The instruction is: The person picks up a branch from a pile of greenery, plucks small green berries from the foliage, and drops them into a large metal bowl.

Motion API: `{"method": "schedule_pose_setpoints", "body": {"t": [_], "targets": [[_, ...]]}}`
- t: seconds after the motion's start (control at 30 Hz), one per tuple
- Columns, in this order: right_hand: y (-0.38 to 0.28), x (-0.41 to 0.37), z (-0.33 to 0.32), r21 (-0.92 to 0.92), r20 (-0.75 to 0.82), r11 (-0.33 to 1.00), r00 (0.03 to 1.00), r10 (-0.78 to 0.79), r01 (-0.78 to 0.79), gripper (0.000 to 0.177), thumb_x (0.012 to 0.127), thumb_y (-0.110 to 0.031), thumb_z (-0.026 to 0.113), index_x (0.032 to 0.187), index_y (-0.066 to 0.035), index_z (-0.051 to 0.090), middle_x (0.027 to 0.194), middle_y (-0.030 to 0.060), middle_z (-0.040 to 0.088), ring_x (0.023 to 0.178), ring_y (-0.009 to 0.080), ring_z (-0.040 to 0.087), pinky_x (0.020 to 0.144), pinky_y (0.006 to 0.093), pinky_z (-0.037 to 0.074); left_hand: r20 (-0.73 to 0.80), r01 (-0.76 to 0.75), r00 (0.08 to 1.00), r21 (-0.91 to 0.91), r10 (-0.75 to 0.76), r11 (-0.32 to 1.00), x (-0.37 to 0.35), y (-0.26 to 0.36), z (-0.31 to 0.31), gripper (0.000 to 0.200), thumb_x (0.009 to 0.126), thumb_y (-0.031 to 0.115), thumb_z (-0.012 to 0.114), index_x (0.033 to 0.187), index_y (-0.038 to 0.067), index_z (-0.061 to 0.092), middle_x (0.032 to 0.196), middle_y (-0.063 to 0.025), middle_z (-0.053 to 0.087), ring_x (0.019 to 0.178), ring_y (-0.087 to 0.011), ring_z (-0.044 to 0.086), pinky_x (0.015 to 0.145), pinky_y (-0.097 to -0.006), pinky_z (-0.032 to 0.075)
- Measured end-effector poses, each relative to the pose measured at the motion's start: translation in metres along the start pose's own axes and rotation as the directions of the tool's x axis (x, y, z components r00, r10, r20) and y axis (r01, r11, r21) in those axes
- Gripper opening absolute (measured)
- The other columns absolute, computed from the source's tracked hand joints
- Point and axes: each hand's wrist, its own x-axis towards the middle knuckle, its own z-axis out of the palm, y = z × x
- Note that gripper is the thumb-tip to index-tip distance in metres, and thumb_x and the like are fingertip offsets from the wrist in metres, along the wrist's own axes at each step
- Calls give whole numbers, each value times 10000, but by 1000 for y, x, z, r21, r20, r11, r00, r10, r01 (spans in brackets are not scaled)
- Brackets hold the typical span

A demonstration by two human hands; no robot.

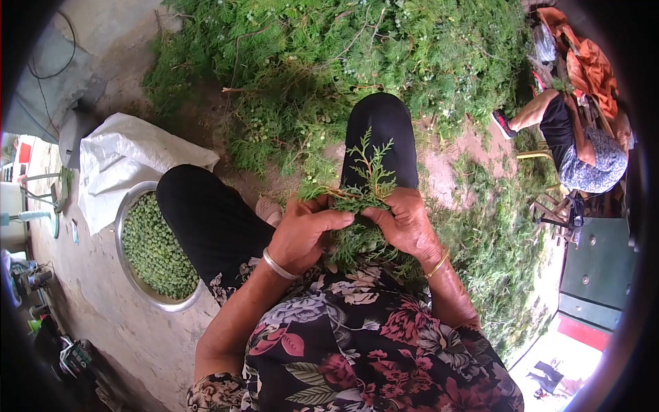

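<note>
Between my two hands is a green conifer sprig (371,168) with flat, scaly leaves, its tip pointing away from me. My left hand (305,230), with a silver bangle at the wrist, has its thumb and fingers closed on the sprig's left side. On the other side my right hand (406,223), with a gold bracelet, pinches the same greenery. Both thumbs nearly meet over it. More leafy bits lie in my lap just below. A metal basin (123,240) full of small green cones (156,250) stands by my left knee.
A big heap of cut conifer branches (343,62) covers the ground ahead and to the right. A white sack (130,158) lies behind the basin. Another person (590,151) sits at the far right, near an orange cloth (590,65). Cables and equipment stand at left.
</note>
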Motion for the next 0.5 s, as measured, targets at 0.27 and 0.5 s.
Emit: {"method": "schedule_pose_setpoints", "body": {"t": [0.27,0.5], "targets": [[5,-3,7,-31,29,997,997,-66,67,174,680,-35,744,764,-9,594,652,133,551,615,327,546,549,413,432,-43,91,996,220,-84,971,-16,14,2,202,786,86,655,966,3,615,758,-16,604,577,-89,525,448,-236,385],[2,4,-11,91,124,994,991,46,-58,146,751,-16,714,859,10,619,740,137,625,652,261,636,582,314,479,65,113,992,-89,-107,990,-14,11,-3,165,843,86,585,968,-19,607,836,-64,595,613,-153,549,435,-271,424]]}}
